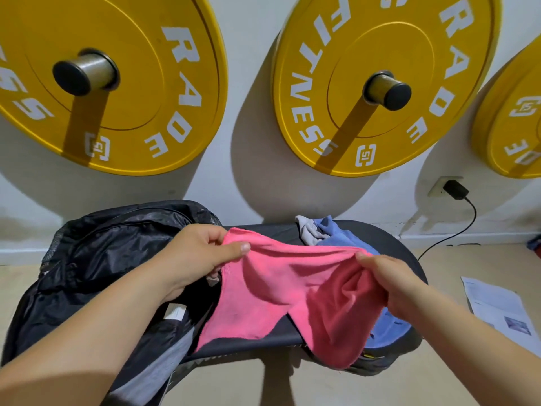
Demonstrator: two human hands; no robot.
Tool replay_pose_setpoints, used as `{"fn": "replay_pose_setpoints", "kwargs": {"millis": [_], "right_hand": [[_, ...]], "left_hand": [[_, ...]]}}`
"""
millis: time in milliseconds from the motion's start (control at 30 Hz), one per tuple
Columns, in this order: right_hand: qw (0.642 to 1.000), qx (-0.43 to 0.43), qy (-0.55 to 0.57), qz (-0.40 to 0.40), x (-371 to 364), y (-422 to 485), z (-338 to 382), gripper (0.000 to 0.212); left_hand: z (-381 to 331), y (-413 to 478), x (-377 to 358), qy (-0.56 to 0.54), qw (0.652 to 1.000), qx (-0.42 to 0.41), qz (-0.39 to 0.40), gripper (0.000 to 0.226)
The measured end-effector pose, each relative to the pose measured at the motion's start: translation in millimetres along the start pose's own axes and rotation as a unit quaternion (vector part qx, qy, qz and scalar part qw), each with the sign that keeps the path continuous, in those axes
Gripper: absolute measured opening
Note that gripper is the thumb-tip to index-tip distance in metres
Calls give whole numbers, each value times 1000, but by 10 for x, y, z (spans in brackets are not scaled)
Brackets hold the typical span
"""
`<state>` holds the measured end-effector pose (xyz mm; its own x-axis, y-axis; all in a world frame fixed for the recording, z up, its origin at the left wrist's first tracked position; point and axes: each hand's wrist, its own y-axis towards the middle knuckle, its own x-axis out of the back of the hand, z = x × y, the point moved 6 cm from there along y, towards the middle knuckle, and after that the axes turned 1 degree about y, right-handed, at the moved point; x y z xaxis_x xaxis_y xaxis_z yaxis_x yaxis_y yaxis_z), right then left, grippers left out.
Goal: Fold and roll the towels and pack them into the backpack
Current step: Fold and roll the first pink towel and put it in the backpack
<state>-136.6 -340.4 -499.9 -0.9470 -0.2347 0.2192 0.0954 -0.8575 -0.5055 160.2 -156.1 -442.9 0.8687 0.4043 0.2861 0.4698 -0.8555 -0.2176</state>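
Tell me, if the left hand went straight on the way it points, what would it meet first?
The pink towel it pinches; beyond that, probably the blue towel heap on the bench, though depth is unclear.

Both hands (292, 265) pinch pink towel (281, 291) (above bench (389, 244)); backpack (96, 259) left

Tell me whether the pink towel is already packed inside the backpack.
No, the left hand and right hand hold the pink towel stretched between them over the bench, outside the backpack.
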Motion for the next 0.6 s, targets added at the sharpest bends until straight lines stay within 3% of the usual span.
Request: {"fn": "replay_pose_setpoints", "kwargs": {"millis": [100, 233, 333, 533, 600], "right_hand": [[997, 1, -26, 73, -164, -167, 93, 17], [980, 154, -51, 113, -372, -496, 420, 2], [955, 228, -49, 181, -597, -805, 590, 7], [921, 261, -25, 287, -762, -1080, 681, 5], [917, 264, -26, 296, -775, -1092, 691, 5]], "left_hand": [[-20, -6, 20, 21, 998, -29, -43, 24], [-245, -174, -223, 83, 989, -119, -4, 10], [-401, -317, -418, 92, 981, -169, 7, 7], [-483, -335, -466, 87, 971, -222, -29, 12], [-468, -328, -495, 60, 976, -209, -5, 13]]}}
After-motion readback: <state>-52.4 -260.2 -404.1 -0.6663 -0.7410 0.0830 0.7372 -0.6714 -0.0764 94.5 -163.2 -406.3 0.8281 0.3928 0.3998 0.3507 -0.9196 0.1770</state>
